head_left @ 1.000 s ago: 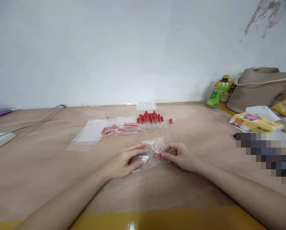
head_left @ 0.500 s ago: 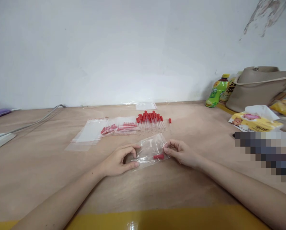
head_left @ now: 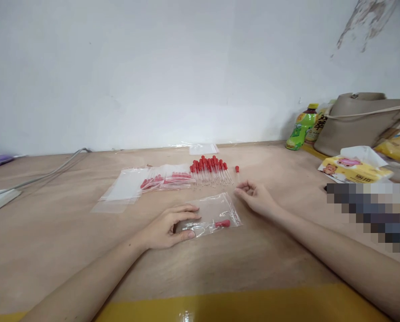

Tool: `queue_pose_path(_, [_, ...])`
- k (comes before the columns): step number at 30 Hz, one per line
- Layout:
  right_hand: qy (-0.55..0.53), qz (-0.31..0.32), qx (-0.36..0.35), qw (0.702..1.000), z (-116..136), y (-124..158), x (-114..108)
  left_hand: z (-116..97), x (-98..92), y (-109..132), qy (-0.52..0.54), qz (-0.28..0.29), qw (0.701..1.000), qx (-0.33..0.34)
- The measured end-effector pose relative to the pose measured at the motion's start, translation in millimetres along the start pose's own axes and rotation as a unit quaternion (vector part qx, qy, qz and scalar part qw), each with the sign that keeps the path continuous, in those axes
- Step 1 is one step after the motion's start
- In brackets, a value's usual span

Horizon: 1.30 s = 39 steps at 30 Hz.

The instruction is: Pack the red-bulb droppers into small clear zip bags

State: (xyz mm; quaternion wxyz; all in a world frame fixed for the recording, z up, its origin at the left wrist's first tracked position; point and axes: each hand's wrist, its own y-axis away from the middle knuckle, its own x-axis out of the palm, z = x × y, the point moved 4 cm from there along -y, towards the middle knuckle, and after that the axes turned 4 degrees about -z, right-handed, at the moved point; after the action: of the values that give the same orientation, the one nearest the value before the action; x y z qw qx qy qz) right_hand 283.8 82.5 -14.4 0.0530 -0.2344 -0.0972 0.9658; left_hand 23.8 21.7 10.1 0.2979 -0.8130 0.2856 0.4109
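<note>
A clear zip bag (head_left: 213,206) lies flat on the table with one red-bulbed dropper (head_left: 223,223) inside it. Over the bag's left end rests my left hand (head_left: 168,226), open, its fingers and thumb apart and touching the plastic. My right hand (head_left: 258,197) is off the bag, just beyond its right corner, with fingers loosely curled and nothing seen in them. Close to those fingertips is a single loose dropper (head_left: 237,169), its lower end partly hidden. Behind the bag lies a pile of red-bulbed droppers (head_left: 209,166).
Filled bags (head_left: 168,179) with red bulbs lie left of the pile, beside flat clear bags (head_left: 122,183). More bags (head_left: 203,149) are by the wall. At right are a green bottle (head_left: 302,127), a beige handbag (head_left: 350,125) and a tissue pack (head_left: 354,170). A cable (head_left: 59,165) runs at left.
My right hand has let go of the bag's right edge and moved up toward the loose dropper. The bag has settled flatter on the table. My left hand has barely moved.
</note>
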Motion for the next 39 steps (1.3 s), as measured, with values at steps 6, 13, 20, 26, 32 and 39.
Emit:
queue_pose_path(6, [0.255,-0.056,0.029,0.965,-11,-69,-13,2,2.6,0,-0.026,0.011,0.999,0.017])
queue_pose_path(13, [0.28,-0.017,0.084,0.956,-1,-92,-12,2,2.8,1,-0.032,0.018,0.999,0.017])
queue_pose_path(20, [-0.135,-0.042,0.074,0.987,3,-31,-13,1,2.2,-1,-0.038,0.018,0.999,0.014])
queue_pose_path(26, [-0.285,-0.066,0.101,0.951,5,15,4,-1,1.3,-1,-0.04,0.019,0.999,0.019])
queue_pose_path(32, [-0.337,0.055,0.16,0.926,3,26,5,-4,0.4,-2,-0.034,0.009,0.999,0.021])
queue_pose_path(39, [-0.117,0.28,0.055,0.951,4,24,-5,-3,0.7,-2,-0.033,0.003,0.999,0.024])
